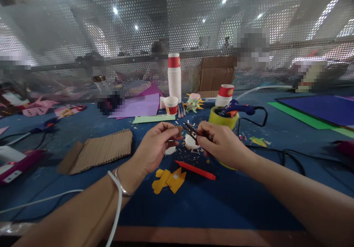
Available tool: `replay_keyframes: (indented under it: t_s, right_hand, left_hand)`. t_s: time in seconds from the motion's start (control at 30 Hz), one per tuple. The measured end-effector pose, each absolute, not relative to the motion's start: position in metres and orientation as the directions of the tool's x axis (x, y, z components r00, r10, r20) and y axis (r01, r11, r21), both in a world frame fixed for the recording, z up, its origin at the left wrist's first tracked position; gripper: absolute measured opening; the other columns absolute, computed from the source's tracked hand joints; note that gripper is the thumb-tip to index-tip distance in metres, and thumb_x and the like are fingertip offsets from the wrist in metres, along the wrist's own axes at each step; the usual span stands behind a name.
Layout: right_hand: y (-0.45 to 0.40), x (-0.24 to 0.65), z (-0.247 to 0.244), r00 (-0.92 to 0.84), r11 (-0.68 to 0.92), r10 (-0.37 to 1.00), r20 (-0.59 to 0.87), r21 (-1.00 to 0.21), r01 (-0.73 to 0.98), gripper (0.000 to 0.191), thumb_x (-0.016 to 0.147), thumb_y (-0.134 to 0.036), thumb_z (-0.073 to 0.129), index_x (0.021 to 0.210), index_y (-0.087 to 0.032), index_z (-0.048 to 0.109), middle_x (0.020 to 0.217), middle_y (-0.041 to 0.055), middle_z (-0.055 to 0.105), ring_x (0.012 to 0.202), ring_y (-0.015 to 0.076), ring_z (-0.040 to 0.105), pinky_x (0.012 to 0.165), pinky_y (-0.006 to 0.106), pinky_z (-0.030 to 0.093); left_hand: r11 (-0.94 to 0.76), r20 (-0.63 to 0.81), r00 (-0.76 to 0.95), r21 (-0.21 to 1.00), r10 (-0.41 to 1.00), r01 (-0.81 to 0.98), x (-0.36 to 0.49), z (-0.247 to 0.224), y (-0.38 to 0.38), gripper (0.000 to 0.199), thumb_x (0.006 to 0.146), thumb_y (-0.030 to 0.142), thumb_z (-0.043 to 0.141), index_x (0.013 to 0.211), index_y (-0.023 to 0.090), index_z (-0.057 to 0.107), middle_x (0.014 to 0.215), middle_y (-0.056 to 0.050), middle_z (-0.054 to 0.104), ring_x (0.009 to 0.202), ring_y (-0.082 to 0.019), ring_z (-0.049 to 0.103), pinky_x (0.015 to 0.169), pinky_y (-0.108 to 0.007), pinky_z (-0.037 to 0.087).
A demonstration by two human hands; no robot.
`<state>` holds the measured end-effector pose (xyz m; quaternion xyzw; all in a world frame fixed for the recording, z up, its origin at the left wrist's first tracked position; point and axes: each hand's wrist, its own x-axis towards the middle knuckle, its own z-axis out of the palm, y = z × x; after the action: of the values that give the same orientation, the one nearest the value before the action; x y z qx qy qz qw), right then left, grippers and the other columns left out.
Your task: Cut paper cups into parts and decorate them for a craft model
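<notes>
My left hand pinches a small brown piece of cardboard between thumb and fingertips. Opposite it, my right hand is closed round a pair of dark scissors, whose blades are parted and point at the cardboard. Whether the blades touch the piece I cannot tell. Below the hands lie a white paper disc and many tiny paper scraps. A red marker rests nearer to me, beside yellow paper cut-outs.
Corrugated cardboard lies at left. A tall stack of paper cups stands behind. A blue glue gun rests on a yellow tape roll at right, its black cable trailing. A white cord crosses my left wrist.
</notes>
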<state>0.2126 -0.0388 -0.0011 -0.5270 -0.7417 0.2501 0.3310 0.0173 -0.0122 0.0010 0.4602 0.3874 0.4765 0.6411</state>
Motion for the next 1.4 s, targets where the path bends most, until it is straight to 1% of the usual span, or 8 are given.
replay_keyframes:
  t_s: [0.2, 0.33, 0.47, 0.6, 0.67, 0.87, 1.07, 1.4]
  right_hand:
    - [-0.042, 0.207, -0.005, -0.234, 0.375, 0.927, 0.293, -0.720, 0.585, 0.011, 0.088, -0.025, 0.051, 0.078, -0.023, 0.046, 0.064, -0.0062, 0.048, 0.055, 0.0112, 0.045, 0.053, 0.026, 0.032]
    - [-0.043, 0.204, -0.006, -0.246, 0.404, 0.915, 0.321, -0.722, 0.562, 0.016, 0.093, -0.031, 0.051, 0.080, -0.023, 0.047, 0.067, -0.0047, 0.050, 0.061, 0.0126, 0.045, 0.057, 0.027, 0.032]
    - [-0.044, 0.203, -0.006, -0.302, 0.364, 0.919, 0.252, -0.837, 0.409, 0.026, 0.099, -0.044, 0.049, 0.084, -0.022, 0.050, 0.066, -0.0040, 0.051, 0.059, 0.0126, 0.047, 0.056, 0.027, 0.036]
    - [-0.044, 0.199, -0.007, -0.338, 0.253, 0.926, 0.168, -0.942, 0.223, 0.046, 0.101, -0.060, 0.036, 0.079, -0.022, 0.048, 0.063, -0.0036, 0.046, 0.054, 0.0116, 0.042, 0.049, 0.025, 0.034]
    - [-0.044, 0.199, -0.009, -0.331, 0.229, 0.931, 0.156, -0.953, 0.197, 0.049, 0.100, -0.064, 0.034, 0.081, -0.022, 0.049, 0.063, -0.0042, 0.043, 0.052, 0.0114, 0.038, 0.047, 0.025, 0.031]
    - [-0.043, 0.201, -0.013, -0.284, 0.332, 0.924, 0.254, -0.903, 0.274, 0.046, 0.099, -0.063, 0.043, 0.079, -0.022, 0.048, 0.064, -0.0046, 0.042, 0.055, 0.0116, 0.036, 0.050, 0.026, 0.031]
    - [-0.046, 0.200, -0.009, -0.295, 0.357, 0.917, 0.268, -0.880, 0.312, 0.040, 0.100, -0.057, 0.044, 0.083, -0.022, 0.051, 0.061, -0.0058, 0.041, 0.054, 0.0119, 0.036, 0.052, 0.027, 0.030]
    - [-0.048, 0.201, -0.005, -0.282, 0.408, 0.907, 0.314, -0.820, 0.400, 0.039, 0.102, -0.052, 0.043, 0.079, -0.022, 0.051, 0.062, -0.0053, 0.042, 0.056, 0.0121, 0.038, 0.055, 0.027, 0.031]
  left_hand:
    - [0.187, -0.081, 0.321, 0.930, 0.944, -0.315, 0.022, 0.000, -0.016, 0.020, 0.072, 0.019, 0.079, 0.074, 0.016, 0.059, 0.080, -0.003, 0.071, 0.075, -0.015, 0.066, 0.071, -0.029, 0.049]
    - [0.171, -0.034, 0.358, 0.918, 0.933, -0.359, 0.020, 0.000, -0.017, 0.021, 0.073, 0.019, 0.079, 0.073, 0.017, 0.058, 0.077, -0.003, 0.071, 0.072, -0.014, 0.065, 0.073, -0.029, 0.049]
    - [0.123, 0.030, 0.369, 0.915, 0.929, -0.383, 0.021, 0.001, -0.018, 0.021, 0.075, 0.020, 0.078, 0.072, 0.017, 0.057, 0.075, 0.000, 0.070, 0.067, -0.012, 0.061, 0.071, -0.028, 0.048]
    - [0.093, 0.066, 0.365, 0.911, 0.929, -0.402, 0.023, 0.002, -0.020, 0.022, 0.075, 0.019, 0.078, 0.072, 0.017, 0.057, 0.074, 0.001, 0.069, 0.068, -0.011, 0.062, 0.070, -0.026, 0.048]
    - [0.067, 0.083, 0.353, 0.916, 0.932, -0.395, 0.023, 0.001, -0.021, 0.021, 0.075, 0.019, 0.078, 0.073, 0.017, 0.057, 0.073, 0.001, 0.068, 0.068, -0.011, 0.061, 0.069, -0.026, 0.048]
    - [0.035, 0.088, 0.320, 0.932, 0.943, -0.361, 0.023, 0.002, -0.026, 0.021, 0.075, 0.021, 0.080, 0.072, 0.017, 0.059, 0.085, -0.002, 0.071, 0.072, -0.012, 0.062, 0.070, -0.028, 0.049]
    - [0.067, 0.063, 0.335, 0.930, 0.940, -0.362, 0.024, 0.002, -0.030, 0.023, 0.075, 0.020, 0.079, 0.068, 0.017, 0.057, 0.081, -0.001, 0.069, 0.070, -0.012, 0.060, 0.070, -0.028, 0.048]
    - [0.130, 0.040, 0.384, 0.905, 0.922, -0.406, 0.025, 0.003, -0.031, 0.023, 0.074, 0.018, 0.080, 0.068, 0.017, 0.058, 0.076, -0.001, 0.069, 0.068, -0.011, 0.060, 0.068, -0.027, 0.047]
